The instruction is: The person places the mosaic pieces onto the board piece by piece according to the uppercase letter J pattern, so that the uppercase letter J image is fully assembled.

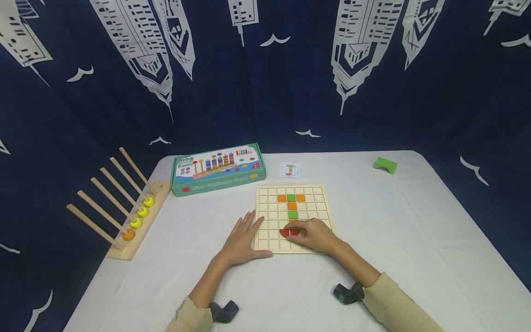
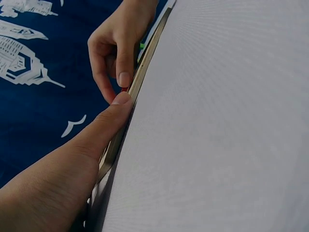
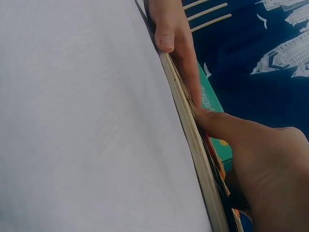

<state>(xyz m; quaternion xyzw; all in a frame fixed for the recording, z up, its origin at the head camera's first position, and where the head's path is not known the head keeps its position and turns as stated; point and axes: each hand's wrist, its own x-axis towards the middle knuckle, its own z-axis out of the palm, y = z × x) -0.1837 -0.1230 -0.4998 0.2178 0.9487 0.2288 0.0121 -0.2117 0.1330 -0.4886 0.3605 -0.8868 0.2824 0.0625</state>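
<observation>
A wooden grid board lies flat on the white table. My left hand rests at its left edge, fingers spread, the thumb along the near left corner. With thumb and forefinger, my right hand pinches a red rounded tile low on the grid. Beside it sits a second red tile, between the fingers and partly covered. Above them, orange tiles and green tiles form a T-like column; the lowest orange one is mostly hidden by the right hand. In the left wrist view, only a sliver of red shows under the right fingertips.
Behind the board lies a small pattern card. A green ring game box stands at the back left, near a wooden peg rack with yellow and orange rings. A green arched block lies at the back right.
</observation>
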